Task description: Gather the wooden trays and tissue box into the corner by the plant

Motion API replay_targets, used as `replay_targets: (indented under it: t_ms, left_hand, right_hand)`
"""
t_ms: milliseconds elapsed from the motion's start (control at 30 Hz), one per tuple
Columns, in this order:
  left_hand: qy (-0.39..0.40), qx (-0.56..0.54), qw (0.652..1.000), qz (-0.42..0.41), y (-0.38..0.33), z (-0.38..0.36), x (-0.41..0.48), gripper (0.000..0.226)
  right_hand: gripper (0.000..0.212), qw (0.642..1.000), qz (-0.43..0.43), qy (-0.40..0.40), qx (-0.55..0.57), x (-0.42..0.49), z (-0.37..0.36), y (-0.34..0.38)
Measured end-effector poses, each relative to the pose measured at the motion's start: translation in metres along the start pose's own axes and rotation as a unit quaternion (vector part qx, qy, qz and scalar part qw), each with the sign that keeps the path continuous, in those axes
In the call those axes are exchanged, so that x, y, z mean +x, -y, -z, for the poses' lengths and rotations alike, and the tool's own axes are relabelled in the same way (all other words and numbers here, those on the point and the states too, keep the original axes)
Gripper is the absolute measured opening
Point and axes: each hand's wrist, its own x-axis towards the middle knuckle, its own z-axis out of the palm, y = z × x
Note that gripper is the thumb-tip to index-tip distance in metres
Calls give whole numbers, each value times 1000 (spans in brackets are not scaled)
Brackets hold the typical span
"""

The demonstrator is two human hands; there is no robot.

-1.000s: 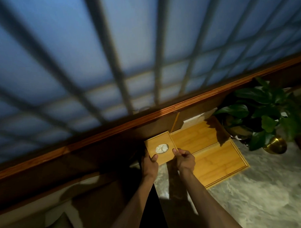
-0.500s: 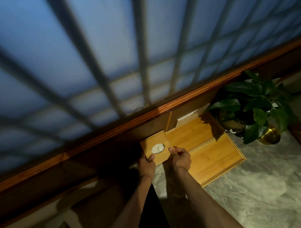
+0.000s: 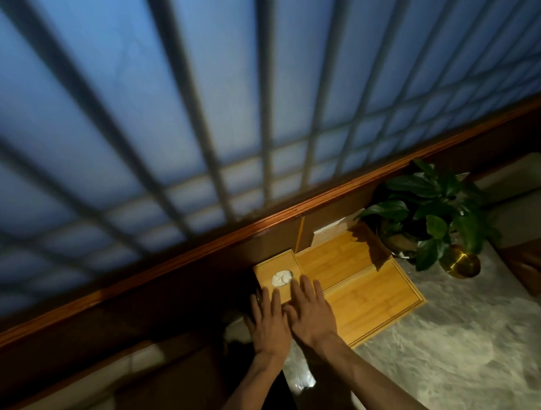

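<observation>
A square wooden tissue box (image 3: 273, 267) with white tissue showing in its top hole stands against the wooden wall ledge. Two flat wooden trays lie to its right on the marble table: the far tray (image 3: 332, 258) next to the plant (image 3: 429, 211), the near tray (image 3: 373, 299) in front of it. My left hand (image 3: 267, 321) and my right hand (image 3: 313, 313) hover flat, fingers spread, over the box's near edge. Neither hand holds anything. The box's front face is hidden behind them.
The plant stands in a gold pot (image 3: 460, 264) at the right. A wooden rail (image 3: 173, 260) runs under a frosted gridded window. A cushioned seat (image 3: 523, 196) lies at the far right, and the marble table top (image 3: 452, 352) stretches toward me.
Both hands have let go of the tissue box and opened flat, pulling slightly back. The box stays against the ledge. The camera view has shifted.
</observation>
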Motion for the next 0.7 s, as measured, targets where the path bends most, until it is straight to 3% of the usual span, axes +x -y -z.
replay_targets:
  t_ms: [100, 267, 367, 500, 633, 700]
  left_hand:
    - [21, 6, 999, 24, 7, -2, -2, 71]
    - [27, 16, 999, 27, 15, -3, 1, 85]
    - [24, 42, 999, -7, 15, -2, 3, 79]
    - [45, -28, 999, -1, 15, 12, -4, 80]
    - [105, 53, 993, -24, 13, 46, -6, 76]
    - [134, 41, 990, -10, 5, 70, -9, 67]
  right_hand:
    - [71, 997, -5, 70, -34, -1, -5, -7]
    - [73, 998, -7, 56, -39, -2, -1, -5]
    - [74, 998, -7, 59, -29, -1, 2, -7]
    - [72, 996, -9, 72, -57, -1, 13, -1]
    - [76, 988, -39, 138, -62, 4, 39, 9]
    - [75, 981, -43, 179, -62, -1, 52, 15]
